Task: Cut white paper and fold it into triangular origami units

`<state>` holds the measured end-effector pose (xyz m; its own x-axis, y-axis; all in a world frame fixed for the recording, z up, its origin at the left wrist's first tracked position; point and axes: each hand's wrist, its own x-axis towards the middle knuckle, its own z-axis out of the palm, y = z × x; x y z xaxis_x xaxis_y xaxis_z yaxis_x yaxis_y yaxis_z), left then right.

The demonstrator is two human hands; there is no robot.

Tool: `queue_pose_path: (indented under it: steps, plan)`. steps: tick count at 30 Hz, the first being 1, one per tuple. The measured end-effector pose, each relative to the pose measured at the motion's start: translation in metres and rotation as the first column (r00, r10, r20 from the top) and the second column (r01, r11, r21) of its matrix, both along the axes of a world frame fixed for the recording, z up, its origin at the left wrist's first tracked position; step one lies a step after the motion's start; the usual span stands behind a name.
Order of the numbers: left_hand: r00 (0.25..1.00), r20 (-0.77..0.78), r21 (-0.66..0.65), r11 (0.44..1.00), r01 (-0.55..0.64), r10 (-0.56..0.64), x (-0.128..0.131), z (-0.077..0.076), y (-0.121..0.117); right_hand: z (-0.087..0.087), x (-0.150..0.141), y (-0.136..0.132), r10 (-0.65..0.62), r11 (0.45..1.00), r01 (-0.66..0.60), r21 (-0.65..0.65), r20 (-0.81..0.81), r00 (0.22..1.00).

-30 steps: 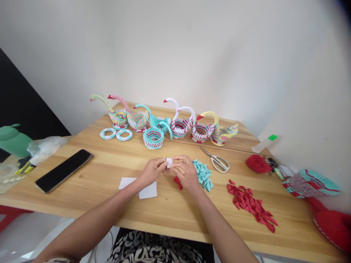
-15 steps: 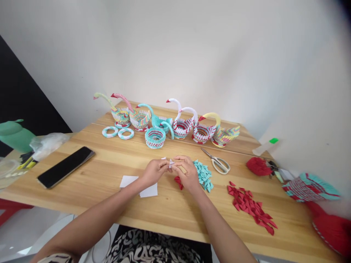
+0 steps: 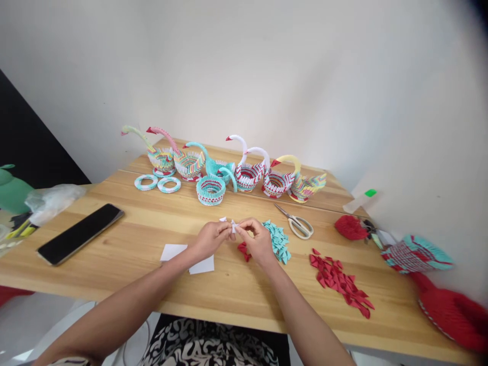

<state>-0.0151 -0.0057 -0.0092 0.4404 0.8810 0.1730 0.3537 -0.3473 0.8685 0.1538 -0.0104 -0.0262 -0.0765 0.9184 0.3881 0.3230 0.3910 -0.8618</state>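
Observation:
A small folded piece of white paper (image 3: 234, 226) is pinched between my two hands above the table. My left hand (image 3: 212, 238) grips its left side with thumb and fingers, and my right hand (image 3: 257, 241) holds its right side. Another bit of white paper (image 3: 222, 219) shows just behind the left fingers. White paper sheets (image 3: 203, 265) lie partly under my left forearm. Beside my right hand are a pile of turquoise folded paper triangles (image 3: 279, 243) and a few red folded pieces (image 3: 243, 250), partly hidden by that hand.
Several paper swans (image 3: 248, 177) line the back, with a turquoise paper bowl (image 3: 211, 191) and two paper rings (image 3: 169, 185) before them. Scissors (image 3: 300, 225) and red triangles (image 3: 341, 280) lie right. A phone (image 3: 81, 233) lies left. More paper models (image 3: 417, 254) stand at the right edge.
The camera view has shifted slightly, so everything sits a little further left. Both hands keep hold of the white paper, and the right fingers have drawn in closer around it.

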Motion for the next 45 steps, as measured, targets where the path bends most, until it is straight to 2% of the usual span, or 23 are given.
queue_pose_path:
  steps: [4,8,11,15,22,28,31,36,39,42,45]
  plan:
    - [1.0,-0.012,0.014,1.0,-0.014,0.014,0.0,-0.002,0.0,-0.001,0.0,0.0,-0.03,0.999,0.03,-0.015,-0.006,1.0]
    - [0.993,0.115,-0.033,0.999,-0.007,0.011,0.001,0.001,-0.001,0.004,0.0,0.0,0.027,0.999,-0.027,0.029,0.023,0.999]
    - [0.987,0.163,-0.073,0.997,0.001,0.011,0.004,0.004,-0.002,0.006,0.001,-0.001,0.016,1.0,-0.016,0.022,-0.012,1.0]
    - [0.983,0.157,-0.093,0.992,-0.081,0.095,0.007,0.004,-0.004,0.006,0.0,-0.003,0.028,0.999,-0.029,-0.016,-0.037,0.999]
    - [0.976,0.178,-0.006,0.992,-0.127,0.126,0.008,0.004,-0.006,0.008,-0.001,-0.005,0.089,0.996,-0.089,0.007,-0.055,0.994]
    - [0.99,0.1,0.105,0.989,-0.106,0.095,0.005,0.006,-0.005,0.003,0.0,-0.003,0.147,0.984,-0.159,-0.085,-0.136,0.98]
    - [0.995,0.068,0.122,0.989,-0.086,0.078,0.002,0.007,-0.003,0.004,0.001,-0.002,0.177,0.976,-0.19,-0.11,-0.117,0.977]
    - [0.995,0.013,0.102,0.989,-0.103,0.102,0.001,0.006,-0.003,0.01,0.0,-0.004,0.123,0.992,-0.123,-0.011,0.039,0.992]
    - [0.991,0.004,0.125,0.983,-0.132,0.132,0.004,0.004,-0.004,0.011,-0.001,-0.005,0.047,0.998,-0.05,0.038,0.066,0.997]
    - [0.992,0.055,0.131,0.984,-0.12,0.113,0.007,0.004,-0.006,0.01,-0.003,-0.006,0.026,1.0,-0.026,-0.001,-0.004,1.0]
    - [0.994,0.067,0.127,0.988,-0.089,0.081,0.009,0.005,-0.007,0.006,-0.005,-0.007,0.057,0.991,-0.07,-0.113,-0.114,0.992]
